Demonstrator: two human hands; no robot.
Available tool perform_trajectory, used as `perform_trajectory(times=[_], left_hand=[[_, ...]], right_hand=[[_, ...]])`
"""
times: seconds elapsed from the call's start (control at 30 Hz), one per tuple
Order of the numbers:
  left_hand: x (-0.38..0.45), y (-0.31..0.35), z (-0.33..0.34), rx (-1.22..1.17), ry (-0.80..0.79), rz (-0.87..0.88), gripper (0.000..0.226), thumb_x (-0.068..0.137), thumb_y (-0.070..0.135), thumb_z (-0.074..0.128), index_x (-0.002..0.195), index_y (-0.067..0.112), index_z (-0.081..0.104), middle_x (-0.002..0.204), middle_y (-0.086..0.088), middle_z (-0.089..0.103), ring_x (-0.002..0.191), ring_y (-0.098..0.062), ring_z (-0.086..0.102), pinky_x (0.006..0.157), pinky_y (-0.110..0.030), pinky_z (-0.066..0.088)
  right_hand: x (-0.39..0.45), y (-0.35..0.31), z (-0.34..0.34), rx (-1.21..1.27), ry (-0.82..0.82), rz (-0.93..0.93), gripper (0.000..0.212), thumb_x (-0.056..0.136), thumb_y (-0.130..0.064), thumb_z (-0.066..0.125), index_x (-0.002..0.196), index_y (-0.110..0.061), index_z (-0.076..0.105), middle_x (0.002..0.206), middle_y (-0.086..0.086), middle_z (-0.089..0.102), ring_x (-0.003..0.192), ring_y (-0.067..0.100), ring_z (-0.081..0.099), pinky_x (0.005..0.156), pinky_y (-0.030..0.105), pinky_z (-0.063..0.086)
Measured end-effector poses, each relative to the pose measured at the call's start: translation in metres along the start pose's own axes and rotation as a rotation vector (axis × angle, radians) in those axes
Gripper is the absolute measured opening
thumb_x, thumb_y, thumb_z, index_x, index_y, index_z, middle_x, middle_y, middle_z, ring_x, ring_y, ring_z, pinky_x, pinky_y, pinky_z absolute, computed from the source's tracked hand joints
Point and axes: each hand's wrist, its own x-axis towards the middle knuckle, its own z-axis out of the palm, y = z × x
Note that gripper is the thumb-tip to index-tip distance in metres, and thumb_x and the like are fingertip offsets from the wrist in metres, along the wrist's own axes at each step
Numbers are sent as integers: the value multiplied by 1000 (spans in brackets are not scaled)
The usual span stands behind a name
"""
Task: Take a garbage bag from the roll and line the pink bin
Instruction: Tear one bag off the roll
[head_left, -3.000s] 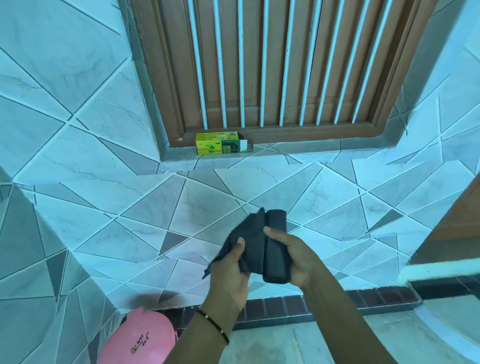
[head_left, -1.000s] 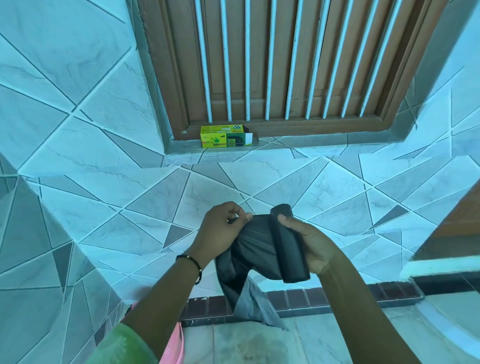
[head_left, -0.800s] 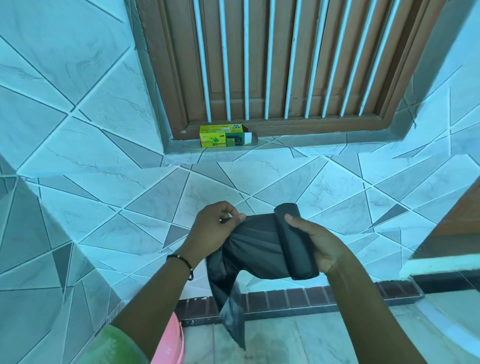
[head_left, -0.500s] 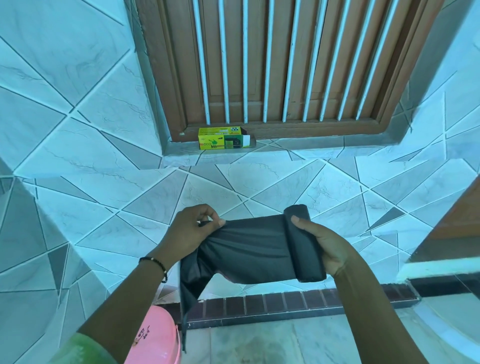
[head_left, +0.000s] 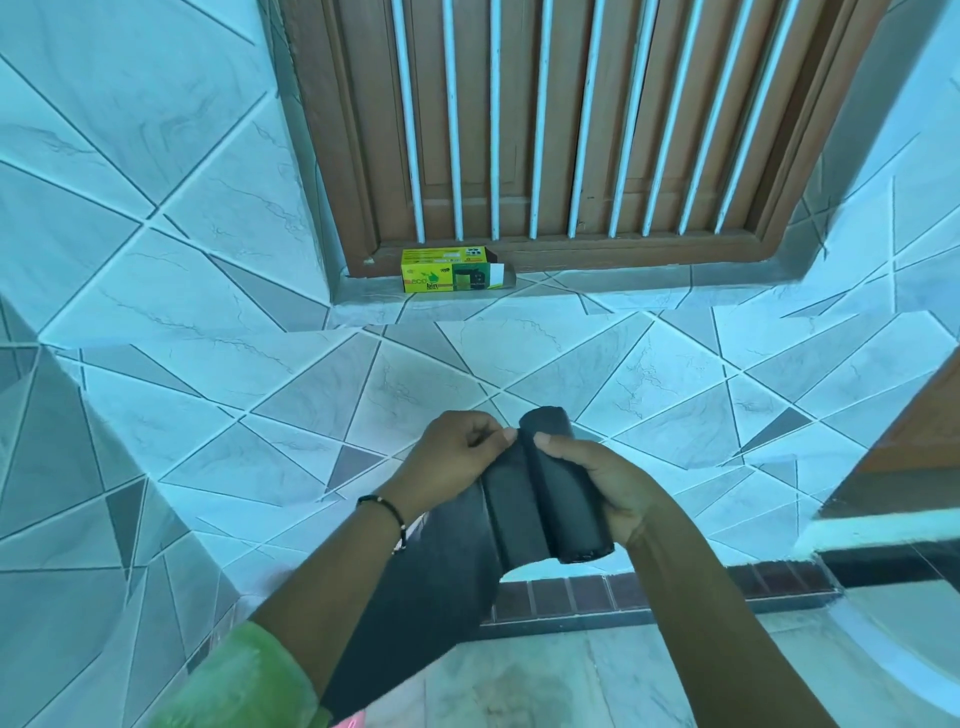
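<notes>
My right hand (head_left: 605, 486) grips a black roll of garbage bags (head_left: 569, 491), held upright and slightly tilted in front of the tiled wall. Just left of the roll, my left hand (head_left: 457, 457) pinches the top edge of the unrolled black bag (head_left: 441, 587). The bag hangs down from the roll in a long sheet behind my left forearm. Only a sliver of the pink bin (head_left: 353, 721) shows at the bottom edge, under the hanging bag and my green sleeve.
A yellow-green garbage bag box (head_left: 451, 271) lies open on the tiled sill below a brown wooden window with white bars (head_left: 545, 130). Tiled walls surround me. A dark brick skirting (head_left: 649, 592) runs along the floor, with a wooden door edge (head_left: 919, 441) at right.
My left hand has come back in close beside the roll, after having pulled the bag out to the left. More of the bag now hangs down. The view has tilted, hiding most of the pink bin.
</notes>
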Motion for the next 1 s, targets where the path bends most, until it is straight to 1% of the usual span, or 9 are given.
perform_trajectory(times=[0.07, 0.13, 0.17, 0.27, 0.37, 0.5, 0.63, 0.8, 1.0], left_hand=[[2, -2, -1, -3, 16, 15, 26, 88, 36, 59, 69, 19, 65, 55, 18, 62, 51, 6, 53, 55, -10, 38], [2, -3, -3, 5, 6, 35, 24, 87, 36, 60, 71, 20, 67, 64, 15, 67, 59, 3, 59, 60, -12, 42], [2, -3, -4, 11, 0, 48, 22, 87, 35, 61, 72, 21, 67, 66, 15, 68, 61, 4, 60, 61, -11, 42], [1, -4, -7, 33, 2, 65, 20, 87, 34, 61, 75, 20, 69, 70, 15, 69, 63, 6, 61, 63, -8, 42], [1, -5, -10, 71, 14, 79, 19, 87, 35, 61, 76, 21, 69, 71, 15, 69, 65, 5, 62, 63, -9, 43], [-1, -8, -15, 115, 13, 97, 17, 87, 36, 61, 75, 25, 68, 76, 11, 71, 71, -4, 66, 69, -19, 48], [-2, -11, -22, 169, 18, 109, 17, 87, 36, 61, 70, 33, 63, 74, 12, 69, 72, -7, 64, 69, -19, 46], [-4, -18, -34, 222, 30, 117, 20, 87, 35, 61, 67, 34, 60, 68, 15, 64, 67, -3, 59, 66, -16, 42], [-1, -22, -35, 195, 4, 70, 20, 86, 39, 61, 69, 30, 64, 70, 12, 67, 68, -2, 60, 68, -18, 44]], right_hand=[[-3, 0, -4, 40, -24, -13, 41, 79, -27, 70, 111, -3, 66, 110, 18, 68, 95, 30, 66, 83, 37, 54], [-5, 0, -8, 66, -29, -20, 28, 83, -26, 61, 98, -6, 73, 99, 15, 72, 86, 26, 70, 73, 33, 56], [-7, 0, -9, 75, -21, -23, 27, 82, -27, 59, 93, -7, 74, 98, 14, 72, 84, 25, 70, 72, 32, 56], [-10, -1, -12, 67, 8, -35, 28, 81, -29, 62, 96, -7, 74, 105, 14, 71, 89, 26, 69, 75, 32, 55], [-13, -3, -15, 63, 27, -42, 27, 81, -29, 60, 91, -8, 74, 96, 12, 74, 81, 23, 72, 67, 29, 56], [-15, -3, -23, 49, 64, -41, 31, 75, -32, 64, 93, -8, 72, 93, 12, 74, 78, 24, 71, 73, 34, 53], [-16, -3, -30, 41, 100, -30, 29, 74, -32, 67, 91, -10, 72, 89, 11, 73, 74, 24, 70, 70, 33, 55], [-17, -6, -36, 63, 104, -64, 39, 74, -29, 70, 107, -8, 69, 106, 12, 71, 91, 27, 67, 81, 36, 54], [-12, -5, -32, 49, 100, -52, 31, 69, -29, 71, 93, -10, 74, 100, 12, 72, 87, 26, 68, 83, 38, 52]])
